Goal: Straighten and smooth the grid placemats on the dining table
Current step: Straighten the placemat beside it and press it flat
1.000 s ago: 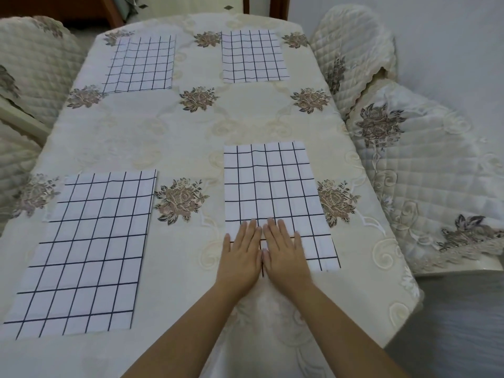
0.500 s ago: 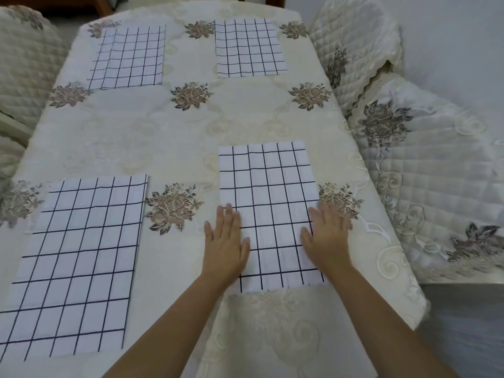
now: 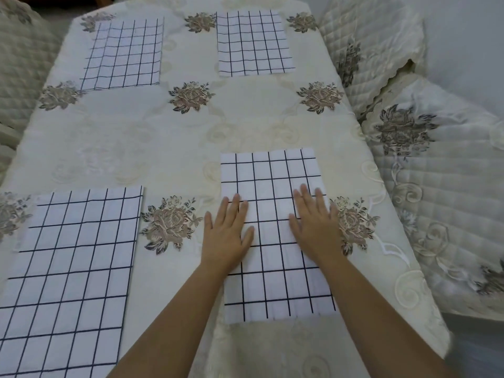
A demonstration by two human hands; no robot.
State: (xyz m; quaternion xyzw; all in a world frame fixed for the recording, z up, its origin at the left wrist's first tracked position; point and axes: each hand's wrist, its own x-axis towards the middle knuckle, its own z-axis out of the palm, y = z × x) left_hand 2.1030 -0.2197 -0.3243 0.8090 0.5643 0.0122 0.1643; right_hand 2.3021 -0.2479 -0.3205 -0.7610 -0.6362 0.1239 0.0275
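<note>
The left hand (image 3: 227, 236) and right hand (image 3: 313, 225) lie flat, fingers (image 3: 236, 205) straight and gripping nothing, on opposite edges of the white black-gridded cloth placemat (image 3: 272, 173) at the near right of the cream floral-clothed counter (image 3: 163, 137), likely to spread its creases outward.

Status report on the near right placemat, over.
Left hand flat over the left edge of the near right placemat. Right hand flat on its right edge. Mat lies flat, faint lengthwise creases. Nothing else on it.
</note>
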